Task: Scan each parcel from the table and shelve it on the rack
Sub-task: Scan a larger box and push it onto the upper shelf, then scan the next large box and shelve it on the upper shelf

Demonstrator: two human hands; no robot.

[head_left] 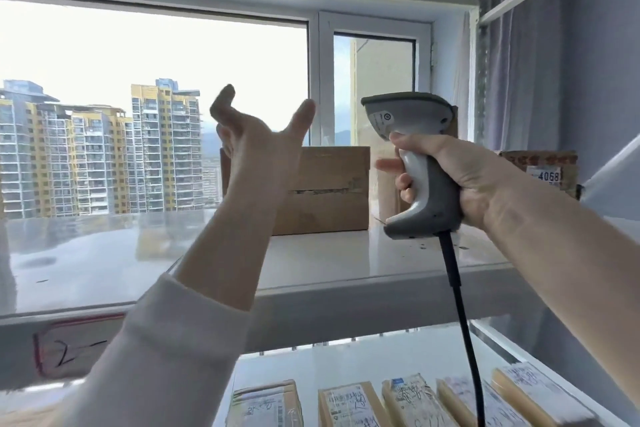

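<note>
1. While the right hand (460,177) grips the scanner (415,156) by its handle, forefinger at the trigger and cable (460,315) hanging below, we see the left hand (256,139) raised with fingers spread and straight, holding nothing.
2. Head view, upper shelf (346,260): a brown box (329,191) stands just beyond the left hand, apart from it. A second box (384,191) is partly hidden behind the scanner, and a third box (540,170) stands at far right.
3. Head view, lower shelf (311,364): five parcels (346,402) lie side by side in a row.
4. Progress, as we judge it: the brown box looks shelved, so this parcel's cycle seems complete, and at least eight parcels are on the rack. The table is out of view, so we cannot tell how many remain to be scanned.
5. Writing: the third box's label reads "4068". A red-bordered tag (69,347) on the shelf edge bears handwritten strokes that we cannot read. Labels on the lower parcels carry print and handwriting too small to read. The scanner's head shows a small mark, likewise illegible.
</note>
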